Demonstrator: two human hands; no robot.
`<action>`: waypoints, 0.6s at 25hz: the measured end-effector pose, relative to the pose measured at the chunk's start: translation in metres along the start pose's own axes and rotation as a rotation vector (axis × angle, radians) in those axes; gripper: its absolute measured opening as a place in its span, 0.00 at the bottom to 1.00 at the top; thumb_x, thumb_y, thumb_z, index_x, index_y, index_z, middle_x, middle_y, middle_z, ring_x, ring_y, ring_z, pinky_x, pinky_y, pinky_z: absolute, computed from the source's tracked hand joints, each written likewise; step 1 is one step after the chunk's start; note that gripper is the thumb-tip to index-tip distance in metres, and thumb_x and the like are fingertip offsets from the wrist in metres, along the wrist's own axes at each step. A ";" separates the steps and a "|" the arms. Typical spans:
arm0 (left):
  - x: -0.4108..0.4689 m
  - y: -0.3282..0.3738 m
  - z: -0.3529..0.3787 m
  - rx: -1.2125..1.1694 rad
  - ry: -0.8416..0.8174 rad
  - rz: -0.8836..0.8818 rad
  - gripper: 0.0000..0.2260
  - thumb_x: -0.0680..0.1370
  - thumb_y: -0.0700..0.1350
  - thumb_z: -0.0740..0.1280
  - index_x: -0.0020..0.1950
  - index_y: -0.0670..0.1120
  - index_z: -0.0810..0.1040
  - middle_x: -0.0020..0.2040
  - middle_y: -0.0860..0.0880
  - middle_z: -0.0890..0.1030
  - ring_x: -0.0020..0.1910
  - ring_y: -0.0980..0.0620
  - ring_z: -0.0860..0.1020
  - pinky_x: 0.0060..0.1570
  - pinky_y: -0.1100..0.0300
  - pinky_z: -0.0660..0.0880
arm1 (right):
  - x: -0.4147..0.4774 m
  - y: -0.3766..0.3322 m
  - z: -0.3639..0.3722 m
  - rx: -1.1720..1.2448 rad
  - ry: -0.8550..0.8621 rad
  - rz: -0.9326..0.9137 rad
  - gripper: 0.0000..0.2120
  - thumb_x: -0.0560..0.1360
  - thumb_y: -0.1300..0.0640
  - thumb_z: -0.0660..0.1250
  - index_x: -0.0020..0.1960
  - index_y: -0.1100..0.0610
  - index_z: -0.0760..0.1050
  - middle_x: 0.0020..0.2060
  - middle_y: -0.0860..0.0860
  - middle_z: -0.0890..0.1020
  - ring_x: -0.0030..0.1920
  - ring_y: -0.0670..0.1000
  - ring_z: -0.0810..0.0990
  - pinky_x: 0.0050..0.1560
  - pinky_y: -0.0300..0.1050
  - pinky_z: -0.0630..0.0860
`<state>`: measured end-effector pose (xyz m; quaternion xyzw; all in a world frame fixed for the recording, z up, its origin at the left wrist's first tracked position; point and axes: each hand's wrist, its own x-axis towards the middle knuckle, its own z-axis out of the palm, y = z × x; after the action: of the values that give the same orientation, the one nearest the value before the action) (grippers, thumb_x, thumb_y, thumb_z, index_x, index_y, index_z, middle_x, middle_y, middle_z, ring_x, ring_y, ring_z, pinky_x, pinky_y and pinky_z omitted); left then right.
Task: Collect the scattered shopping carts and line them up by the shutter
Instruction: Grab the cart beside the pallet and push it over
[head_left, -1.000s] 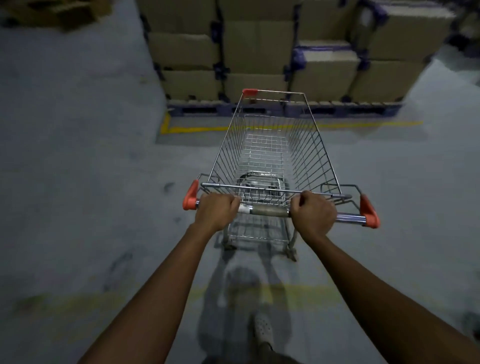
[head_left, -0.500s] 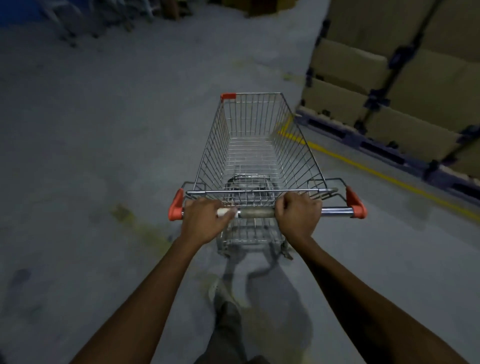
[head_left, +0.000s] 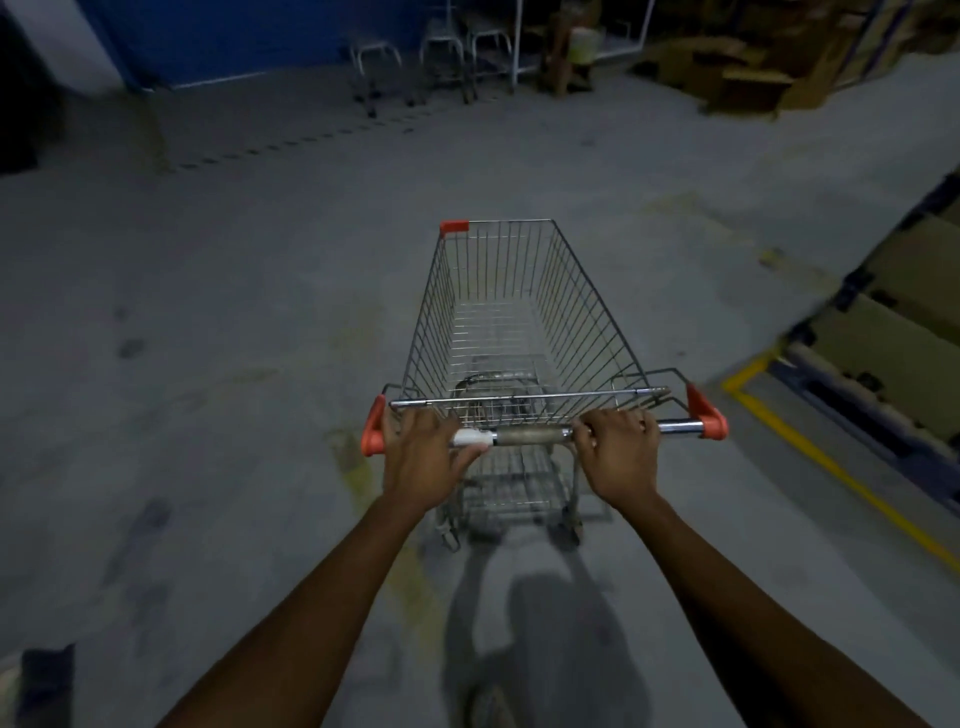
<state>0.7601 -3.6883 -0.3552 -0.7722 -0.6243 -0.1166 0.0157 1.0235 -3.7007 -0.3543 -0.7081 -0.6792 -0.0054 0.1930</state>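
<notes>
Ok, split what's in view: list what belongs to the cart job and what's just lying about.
Job: shopping cart; its handle, held by the left hand and right hand; metal frames by the blue wall, possibly carts, too blurred to tell.
Lying about: stacked boxes on the pallet; loose cardboard pile; yellow floor line.

Open floor (head_left: 260, 322) ahead; stacked boxes (head_left: 898, 312) right; carts (head_left: 431, 57) far.

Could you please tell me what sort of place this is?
Probably a warehouse or shop stockroom: bare concrete floor with a yellow painted line, cardboard boxes stacked on a pallet at the right, and the shopping cart held by its handle.
</notes>
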 end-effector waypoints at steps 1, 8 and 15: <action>0.016 -0.008 0.001 0.050 -0.020 -0.069 0.27 0.74 0.72 0.54 0.53 0.53 0.79 0.49 0.47 0.79 0.55 0.43 0.75 0.68 0.37 0.54 | 0.025 -0.004 0.011 -0.017 -0.035 -0.048 0.22 0.77 0.41 0.50 0.50 0.51 0.79 0.46 0.50 0.82 0.52 0.55 0.77 0.66 0.58 0.62; 0.162 -0.127 0.015 0.000 -0.152 -0.254 0.36 0.71 0.74 0.45 0.68 0.55 0.69 0.67 0.45 0.70 0.67 0.38 0.64 0.67 0.39 0.57 | 0.212 -0.068 0.088 -0.007 -0.189 -0.357 0.26 0.71 0.38 0.59 0.65 0.49 0.72 0.59 0.49 0.77 0.63 0.54 0.72 0.70 0.62 0.56; 0.333 -0.285 0.040 0.038 -0.086 -0.414 0.40 0.70 0.76 0.43 0.68 0.53 0.71 0.68 0.41 0.71 0.69 0.37 0.64 0.69 0.41 0.56 | 0.423 -0.173 0.187 -0.006 -0.255 -0.551 0.32 0.68 0.37 0.62 0.69 0.48 0.68 0.65 0.49 0.74 0.66 0.53 0.69 0.70 0.58 0.53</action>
<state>0.5549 -3.2990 -0.3621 -0.6314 -0.7718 -0.0726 -0.0204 0.8421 -3.2413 -0.3676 -0.4925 -0.8646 0.0295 0.0952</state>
